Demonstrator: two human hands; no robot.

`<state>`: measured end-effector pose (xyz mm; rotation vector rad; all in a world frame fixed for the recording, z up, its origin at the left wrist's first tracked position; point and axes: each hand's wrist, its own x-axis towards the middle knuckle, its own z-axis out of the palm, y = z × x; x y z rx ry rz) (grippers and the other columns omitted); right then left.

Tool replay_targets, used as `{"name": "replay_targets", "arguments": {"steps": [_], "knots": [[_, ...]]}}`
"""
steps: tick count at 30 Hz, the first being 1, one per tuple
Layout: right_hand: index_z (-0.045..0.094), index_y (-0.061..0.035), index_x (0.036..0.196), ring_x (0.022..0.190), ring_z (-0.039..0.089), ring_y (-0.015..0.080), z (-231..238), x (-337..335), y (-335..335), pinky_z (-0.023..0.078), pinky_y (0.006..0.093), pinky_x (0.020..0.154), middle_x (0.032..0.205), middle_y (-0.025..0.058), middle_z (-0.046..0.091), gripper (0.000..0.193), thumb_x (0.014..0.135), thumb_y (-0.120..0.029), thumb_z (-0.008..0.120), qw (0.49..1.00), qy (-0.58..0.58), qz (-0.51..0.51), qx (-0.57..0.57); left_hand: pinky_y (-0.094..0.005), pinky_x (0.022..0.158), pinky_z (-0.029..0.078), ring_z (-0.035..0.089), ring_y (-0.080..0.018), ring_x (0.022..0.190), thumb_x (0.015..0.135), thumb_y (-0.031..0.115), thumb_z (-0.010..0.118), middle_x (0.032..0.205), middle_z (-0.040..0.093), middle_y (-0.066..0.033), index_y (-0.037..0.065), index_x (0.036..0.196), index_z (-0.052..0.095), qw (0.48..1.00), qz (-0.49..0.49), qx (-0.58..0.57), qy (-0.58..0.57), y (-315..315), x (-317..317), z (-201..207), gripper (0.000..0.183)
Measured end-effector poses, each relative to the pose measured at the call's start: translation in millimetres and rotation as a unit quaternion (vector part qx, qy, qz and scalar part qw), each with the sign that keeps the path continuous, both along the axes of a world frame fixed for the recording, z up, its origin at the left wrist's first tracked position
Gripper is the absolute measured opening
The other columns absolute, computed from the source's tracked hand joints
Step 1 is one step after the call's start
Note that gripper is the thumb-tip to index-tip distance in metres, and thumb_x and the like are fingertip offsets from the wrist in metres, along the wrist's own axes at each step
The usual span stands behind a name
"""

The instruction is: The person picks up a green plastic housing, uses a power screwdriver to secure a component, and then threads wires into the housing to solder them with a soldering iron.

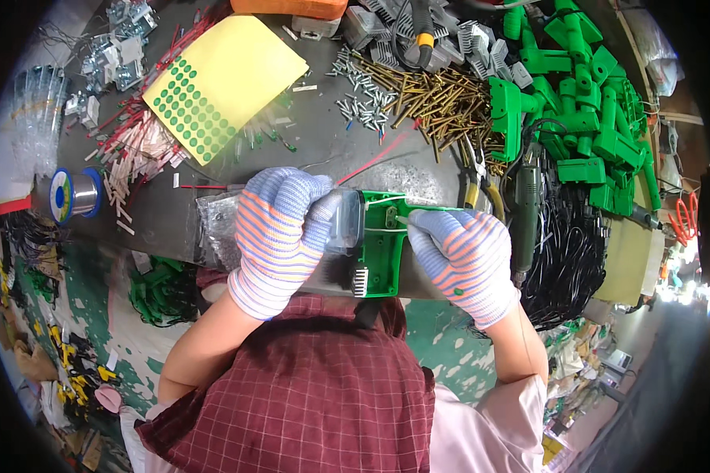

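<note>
In front of me lies a green plastic housing [380,264], its inside facing up, with pale wires [386,230] crossing it and a small green part [391,214] within. A clear plastic cover [347,221] adjoins its left side. My left hand [282,232], in a striped knit glove, is closed beside that cover, thumb against the curled fingers; whatever it pinches is hidden. My right hand [467,260], gloved alike, pinches a pale wire at the housing's right edge. White ribbed strips [360,282] show in the housing's lower left corner.
Behind are brass screws [442,98], silver screws [363,91] and a sheet of green stickers [221,79]. Green housings [584,118] pile up right, near an electric screwdriver [526,213], pliers [481,177] and black cables [564,264]. A solder spool [75,195] stands left; clear bags [217,229] lie nearer.
</note>
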<state>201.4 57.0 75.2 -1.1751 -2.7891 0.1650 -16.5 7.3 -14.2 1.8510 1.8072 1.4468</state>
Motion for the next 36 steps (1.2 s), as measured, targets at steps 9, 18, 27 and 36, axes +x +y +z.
{"name": "replay_targets", "arguments": {"steps": [9,18,27,36], "knots": [[0.066,-0.0113,0.086,0.061,0.062,0.0281,-1,-13,7,0.049,0.0394,0.058,0.068,0.0078,0.062,0.011,0.078,-0.017,0.072,0.998,-0.061,0.022,-0.008,-0.044,0.073,0.049,0.061,-0.0329,0.08,0.078,0.013,0.076,0.086,0.063,-0.0102,0.009,0.096,0.065,0.999,-0.004,0.014,0.039,-1,-3,-3,0.022],[0.065,-0.0126,0.085,0.06,0.059,0.0273,-5,-20,13,0.046,0.0387,0.057,0.066,0.0065,0.059,0.012,0.08,-0.023,0.07,0.994,-0.099,0.03,-0.019,-0.0439,0.073,0.049,0.061,-0.0318,0.08,0.078,0.011,0.077,0.086,0.063,-0.0091,0.009,0.097,0.064,0.999,-0.024,0.009,0.023,1,-6,-2,0.023],[0.067,-0.0034,0.089,0.068,0.066,0.035,-13,-29,23,0.052,0.0418,0.063,0.075,0.0145,0.069,0.013,0.084,-0.015,0.07,0.967,0.025,-0.086,-0.24,-0.0444,0.073,0.049,0.06,-0.0315,0.079,0.078,0.013,0.077,0.088,0.062,-0.0092,0.01,0.099,0.064,0.999,-0.02,0.017,0.038,1,-7,-5,0.026],[0.067,0.0034,0.102,0.081,0.069,0.0103,-6,-20,12,0.055,0.0255,0.072,0.086,0.0097,0.073,0.016,0.089,-0.005,0.07,0.886,0.136,-0.225,-0.382,-0.0449,0.075,0.049,0.06,-0.0312,0.081,0.078,0.014,0.078,0.09,0.062,-0.0085,0.011,0.102,0.063,0.998,-0.025,0.008,0.051,-1,-5,-10,0.029]]}}
